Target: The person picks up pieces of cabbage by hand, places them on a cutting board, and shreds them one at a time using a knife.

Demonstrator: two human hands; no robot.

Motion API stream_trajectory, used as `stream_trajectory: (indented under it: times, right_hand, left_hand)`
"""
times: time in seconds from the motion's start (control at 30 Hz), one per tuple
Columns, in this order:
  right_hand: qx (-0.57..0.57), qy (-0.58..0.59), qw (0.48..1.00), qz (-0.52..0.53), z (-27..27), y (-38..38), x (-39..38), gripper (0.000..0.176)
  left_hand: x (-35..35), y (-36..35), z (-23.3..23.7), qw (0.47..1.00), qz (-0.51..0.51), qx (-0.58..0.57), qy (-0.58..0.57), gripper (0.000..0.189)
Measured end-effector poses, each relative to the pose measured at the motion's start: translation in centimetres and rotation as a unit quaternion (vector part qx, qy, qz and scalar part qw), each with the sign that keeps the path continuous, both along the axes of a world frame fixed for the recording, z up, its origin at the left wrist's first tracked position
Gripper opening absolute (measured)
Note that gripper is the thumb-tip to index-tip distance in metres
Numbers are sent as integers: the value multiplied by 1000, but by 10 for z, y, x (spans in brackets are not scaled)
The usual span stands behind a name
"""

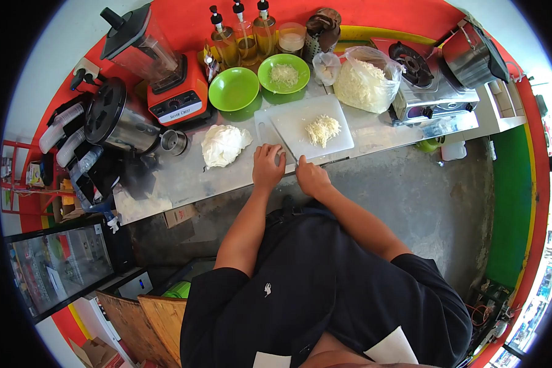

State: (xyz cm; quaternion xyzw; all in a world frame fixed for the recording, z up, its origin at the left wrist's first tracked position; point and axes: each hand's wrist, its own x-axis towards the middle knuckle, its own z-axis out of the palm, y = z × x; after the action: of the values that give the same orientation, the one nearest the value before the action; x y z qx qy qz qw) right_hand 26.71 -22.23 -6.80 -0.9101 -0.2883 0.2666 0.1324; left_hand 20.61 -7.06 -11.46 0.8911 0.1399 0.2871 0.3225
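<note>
My right hand (pixel 313 178) is closed around the handle of a knife (pixel 284 137). Its blade slants up and left across the white cutting board (pixel 340 145). At the board's near left corner rests my left hand (pixel 268 164), palm down, thumb a little apart from the fingers, holding nothing that shows. On the right half of the board lies a small heap of pale shreds (pixel 323 130), apart from the blade. A crumpled white bundle (pixel 225 146) sits on the metal counter left of my left hand.
Behind the board stand a green bowl (pixel 234 90) and another green bowl (pixel 295 85) with shreds inside. A clear bag (pixel 367 83) of pale shreds leans near the gas stove (pixel 435 95). A red blender (pixel 176 98) and a steel pot (pixel 119 116) with black lid occupy the left.
</note>
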Motion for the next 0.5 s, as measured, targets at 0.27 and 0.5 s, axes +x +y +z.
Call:
stream_trajectory:
  times: [0.27,0.5]
  right_hand:
    - [13,-22,994,-102,3,-23,16,28]
    - [49,4,999,-1,14,-7,6,28]
  left_hand:
    - [0,1,0,1000,-6,8,13,18]
    - [-1,2,-1,999,-13,26,19,19]
